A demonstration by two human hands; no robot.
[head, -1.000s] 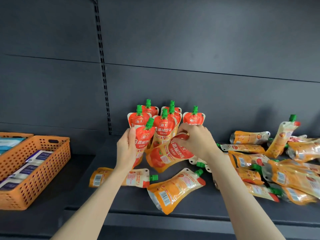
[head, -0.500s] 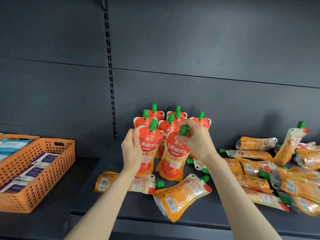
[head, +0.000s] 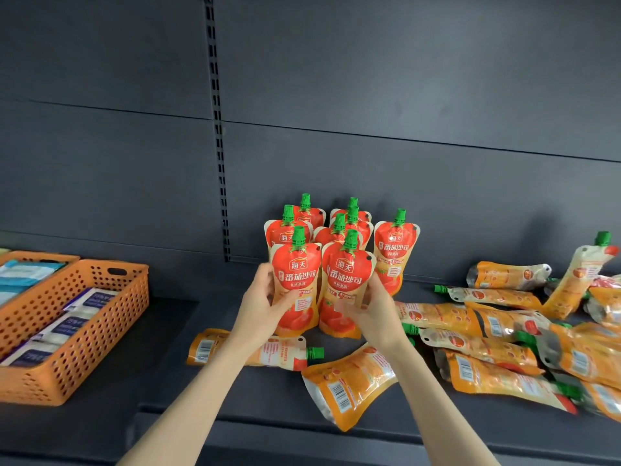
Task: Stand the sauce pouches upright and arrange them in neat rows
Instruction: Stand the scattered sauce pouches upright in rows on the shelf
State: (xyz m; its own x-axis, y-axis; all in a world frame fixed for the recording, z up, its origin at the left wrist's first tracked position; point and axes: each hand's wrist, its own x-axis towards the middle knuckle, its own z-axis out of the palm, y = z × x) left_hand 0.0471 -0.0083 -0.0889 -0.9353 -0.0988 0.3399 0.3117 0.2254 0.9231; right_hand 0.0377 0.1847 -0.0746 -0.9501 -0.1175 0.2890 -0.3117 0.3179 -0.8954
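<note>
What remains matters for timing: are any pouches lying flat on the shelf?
Yes, many pouches lie flat on the shelf at right.
</note>
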